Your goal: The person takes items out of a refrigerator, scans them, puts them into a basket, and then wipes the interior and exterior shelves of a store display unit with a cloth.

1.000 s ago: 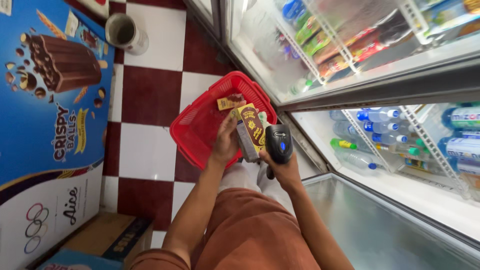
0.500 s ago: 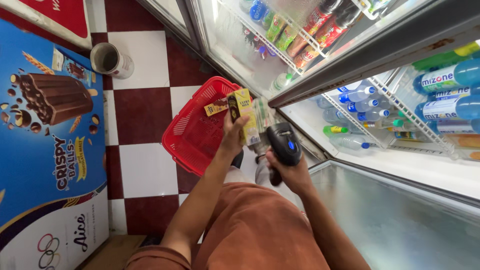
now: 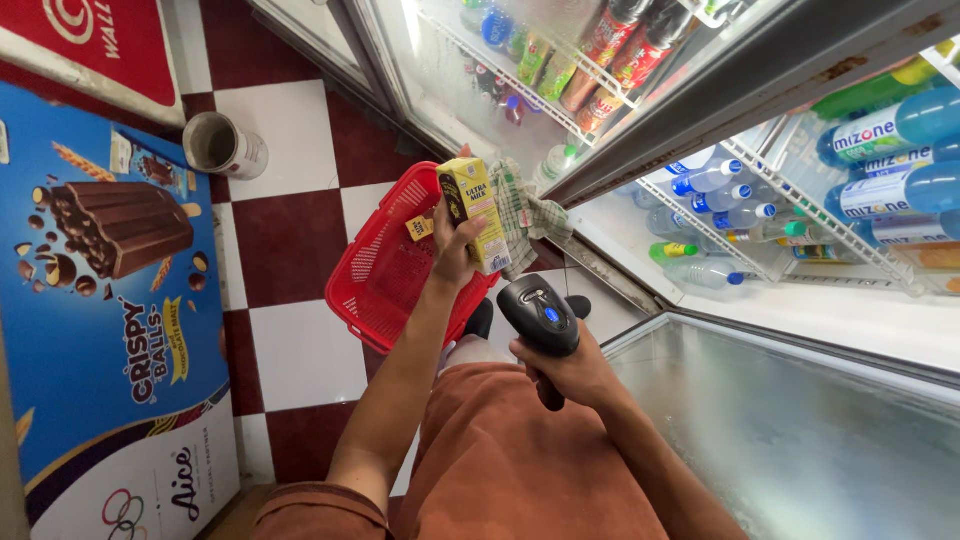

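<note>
Both hands are gripping: your left hand (image 3: 455, 250) is clasping the yellow carton (image 3: 475, 212), face tilted toward the scanner (image 3: 540, 315) your right hand (image 3: 580, 375) is clutching just below.

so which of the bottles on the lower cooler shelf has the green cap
The bottle at the left end of the front row, lying on its side with a yellow label; the bottles around it have blue caps.
</note>
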